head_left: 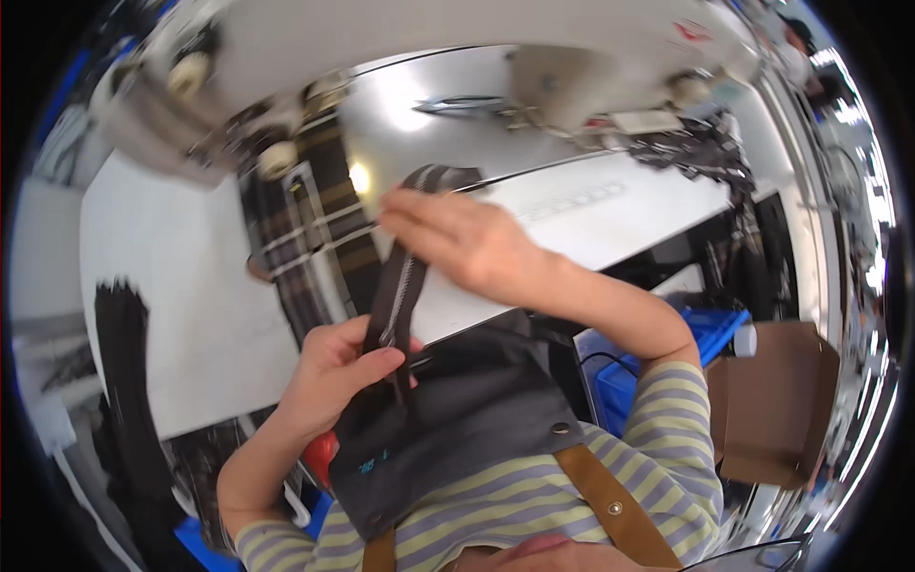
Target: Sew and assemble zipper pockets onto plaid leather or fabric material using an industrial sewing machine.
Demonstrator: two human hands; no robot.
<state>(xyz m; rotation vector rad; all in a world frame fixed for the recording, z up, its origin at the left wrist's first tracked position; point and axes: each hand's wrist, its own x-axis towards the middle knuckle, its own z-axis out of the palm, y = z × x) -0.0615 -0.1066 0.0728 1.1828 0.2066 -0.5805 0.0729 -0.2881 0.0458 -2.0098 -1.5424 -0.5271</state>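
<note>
A dark brown zipper (pixel 393 300) with silver metal teeth stretches between my two hands, above the table's front edge. My left hand (pixel 335 372) pinches its lower part between thumb and fingers, close to the slider. Farther up, my right hand (pixel 467 243) has its fingers pressed together over the tape; its thumb is hidden and the hand is slightly blurred. The zipper's far end curls over beyond those fingers. Just left of the zipper, dark plaid fabric (pixel 286 234) lies on the table, running back under the sewing machine's needle area (pixel 276 157).
The sewing machine (pixel 457 29) spans the back above a shiny metal plate (pixel 381 105) holding tweezers (pixel 462 103). White tabletop (pixel 172 305) extends left; a dark strip bundle (pixel 122 343) hangs over its edge. Dark crumpled material (pixel 696 153), a blue bin (pixel 620 386) and a cardboard box (pixel 777 405) are right.
</note>
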